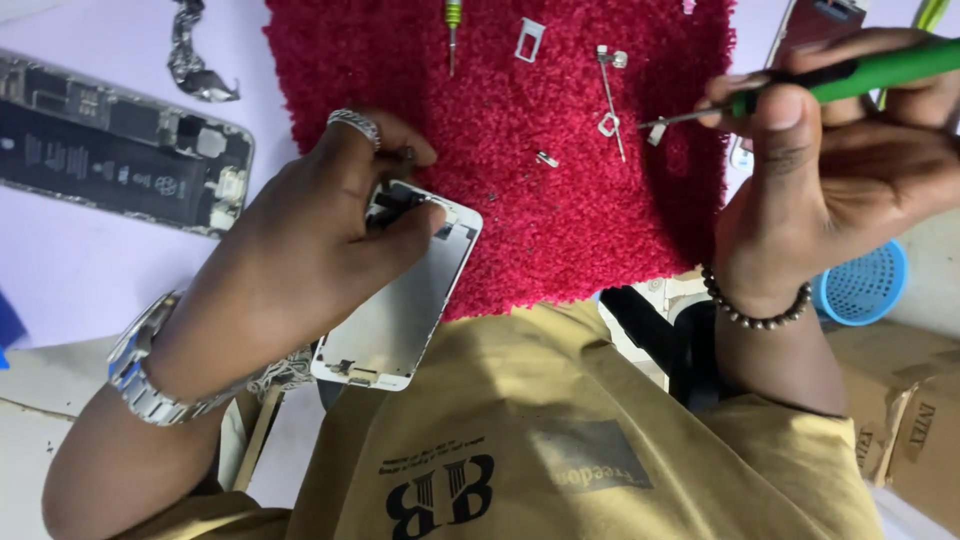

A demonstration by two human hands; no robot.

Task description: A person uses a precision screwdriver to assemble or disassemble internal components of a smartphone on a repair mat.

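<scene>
Two hands: left (330, 230) pinches white screen panel (400, 300), right (840, 160) grips green screwdriver (860, 72).

The red mat (560, 200) is fuzzy cloth (very shaggy); the phone screen panel (395, 310) looks smooth, shiny metal.

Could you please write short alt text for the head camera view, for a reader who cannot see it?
The left hand pinches the top of a white phone screen panel on a red mat, while the right hand holds a green-handled screwdriver above small metal parts. An opened phone body lies to the left.
</scene>
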